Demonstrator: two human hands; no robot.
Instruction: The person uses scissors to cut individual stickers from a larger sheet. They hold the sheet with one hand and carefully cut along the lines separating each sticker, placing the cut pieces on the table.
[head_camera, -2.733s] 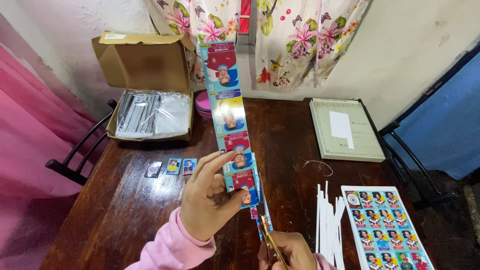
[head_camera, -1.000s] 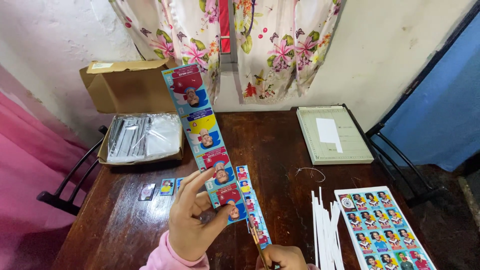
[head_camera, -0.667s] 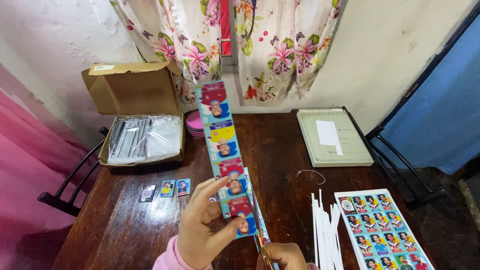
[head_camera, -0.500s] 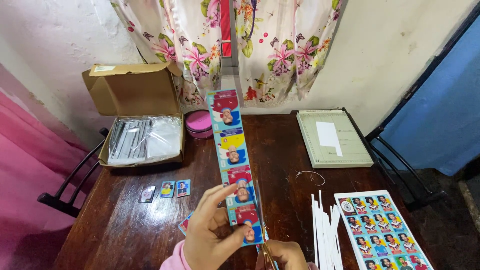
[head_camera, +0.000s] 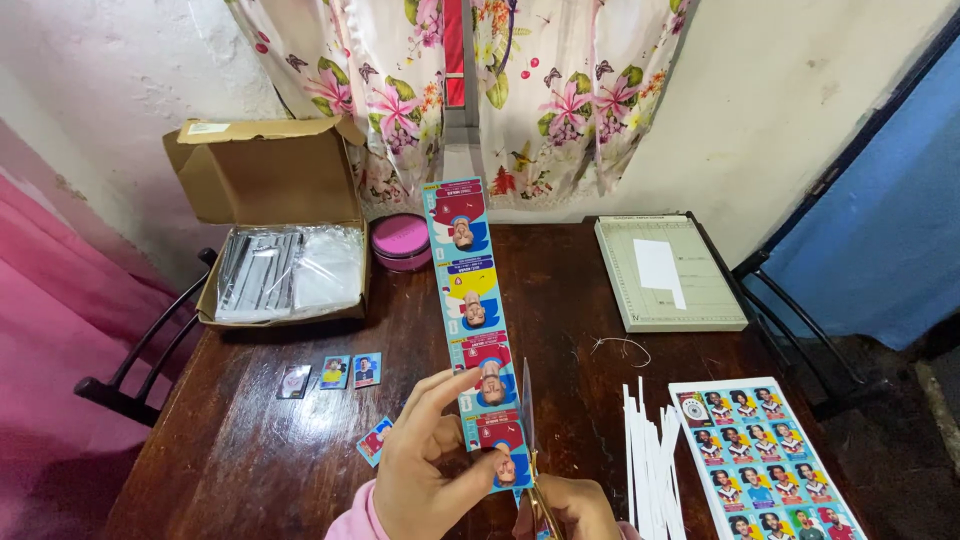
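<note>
Two hands busy: left hand (head_camera: 425, 480) grip clamped on card strip (head_camera: 474, 320); right hand (head_camera: 575, 505) closed on scissors (head_camera: 530, 440)

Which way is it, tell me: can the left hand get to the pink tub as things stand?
Probably not right away. The left hand is pinching the card strip, so it is occupied. The pink tub sits far back beside the box, though the table between is mostly bare.

Four loose cards (head_camera: 335, 372) lie on the tabletop (head_camera: 250, 460); one strip (head_camera: 473, 325) shows four pictures; one cardboard box (head_camera: 270, 215); one pink tub (head_camera: 400, 241).
</note>
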